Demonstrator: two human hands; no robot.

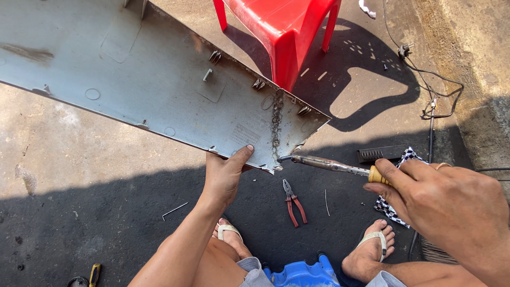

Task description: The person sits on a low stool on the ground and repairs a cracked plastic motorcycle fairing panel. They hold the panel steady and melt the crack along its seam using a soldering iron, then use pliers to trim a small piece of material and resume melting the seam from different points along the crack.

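Note:
A long grey plastic panel stretches from the upper left to the middle, its inner side up, with a rough melted seam near its right end. My left hand grips the panel's lower edge, thumb on top. My right hand holds a soldering iron by its yellow handle. The iron's metal tip touches the panel's lower right corner, just below the seam.
A red plastic chair stands behind the panel. Red-handled pliers lie on the concrete between my sandalled feet. A black brush, a checkered cloth and black cables lie at right. A thin metal rod lies at left.

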